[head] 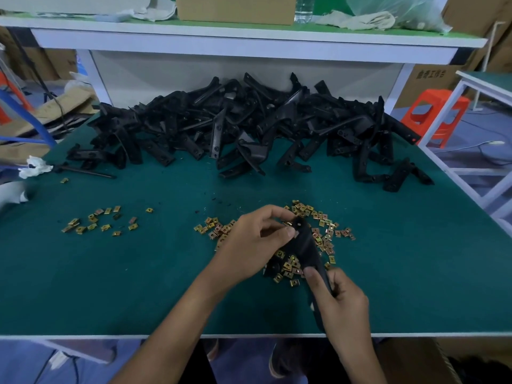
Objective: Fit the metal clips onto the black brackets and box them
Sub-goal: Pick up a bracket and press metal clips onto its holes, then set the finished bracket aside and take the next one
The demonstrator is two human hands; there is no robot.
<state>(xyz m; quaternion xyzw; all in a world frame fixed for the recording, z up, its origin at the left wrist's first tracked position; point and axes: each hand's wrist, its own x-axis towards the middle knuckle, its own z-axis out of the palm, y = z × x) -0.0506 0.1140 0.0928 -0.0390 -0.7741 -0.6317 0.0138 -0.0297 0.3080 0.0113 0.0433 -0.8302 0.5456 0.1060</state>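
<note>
Two hands: your left hand [257,239] pinched the bracket [306,245] top, right hand [340,303] gripped its base.
Bracket: seemed stiff, light; ends gave grip.

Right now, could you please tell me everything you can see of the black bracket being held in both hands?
The black bracket is a long, flat arm of matte, plastic-looking material, with a small hole near its upper end. It slants from upper left to lower right, held above the scattered metal clips on the green table. The left hand pinches its upper end; the right hand grips its lower part and hides some of it.
</note>
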